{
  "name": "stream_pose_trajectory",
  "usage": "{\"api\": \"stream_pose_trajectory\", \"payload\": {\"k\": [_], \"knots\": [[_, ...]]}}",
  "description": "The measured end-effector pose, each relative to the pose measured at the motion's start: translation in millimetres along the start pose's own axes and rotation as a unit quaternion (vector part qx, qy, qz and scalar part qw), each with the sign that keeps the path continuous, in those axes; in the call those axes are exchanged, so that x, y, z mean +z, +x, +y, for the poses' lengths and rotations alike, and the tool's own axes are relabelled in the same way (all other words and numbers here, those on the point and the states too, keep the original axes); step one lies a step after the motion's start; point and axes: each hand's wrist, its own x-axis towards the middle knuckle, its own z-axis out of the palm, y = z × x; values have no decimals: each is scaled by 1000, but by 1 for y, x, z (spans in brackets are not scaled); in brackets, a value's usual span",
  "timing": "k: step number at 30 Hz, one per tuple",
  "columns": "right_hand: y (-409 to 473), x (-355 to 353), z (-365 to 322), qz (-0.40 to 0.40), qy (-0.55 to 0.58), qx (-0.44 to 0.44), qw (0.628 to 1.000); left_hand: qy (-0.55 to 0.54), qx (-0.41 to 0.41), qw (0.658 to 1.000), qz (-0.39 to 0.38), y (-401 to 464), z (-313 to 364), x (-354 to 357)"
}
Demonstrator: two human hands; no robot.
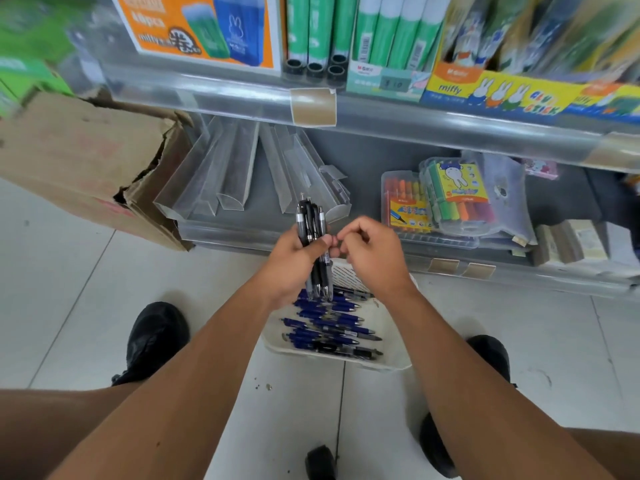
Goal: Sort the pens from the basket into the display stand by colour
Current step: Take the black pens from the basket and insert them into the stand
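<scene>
My left hand [294, 261] grips a bundle of several black pens [310, 221], held upright above the basket. My right hand [370, 252] is beside it with fingers curled, its fingertips touching the bundle near my left thumb. Below, on the floor, a white plastic basket [388, 355] holds several blue pens [325, 323] and a few black ones. Clear plastic display troughs [221, 174] lie on the lower shelf behind the hands, with nothing in them.
A torn cardboard box [86, 161] sits at the left on the floor. Marker sets in clear cases [450, 199] lie on the lower shelf at the right. The upper shelf edge [311, 105] overhangs, with glue sticks above. My shoes rest on the white tile floor.
</scene>
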Motion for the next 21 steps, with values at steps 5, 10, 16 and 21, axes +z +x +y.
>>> {"api": "stream_pose_trajectory", "payload": {"k": [5,10,16,21], "knots": [[-3,-20,-39,12,42,-28,999,-4,36,999,-22,-13,43,15],[-8,-39,-89,36,46,-93,994,40,105,992,-51,-24,98,19],[-7,-62,-162,71,30,-193,978,43,199,978,-49,-46,181,36],[-4,-84,-220,99,33,-256,961,66,267,960,-42,-64,248,46]]}}
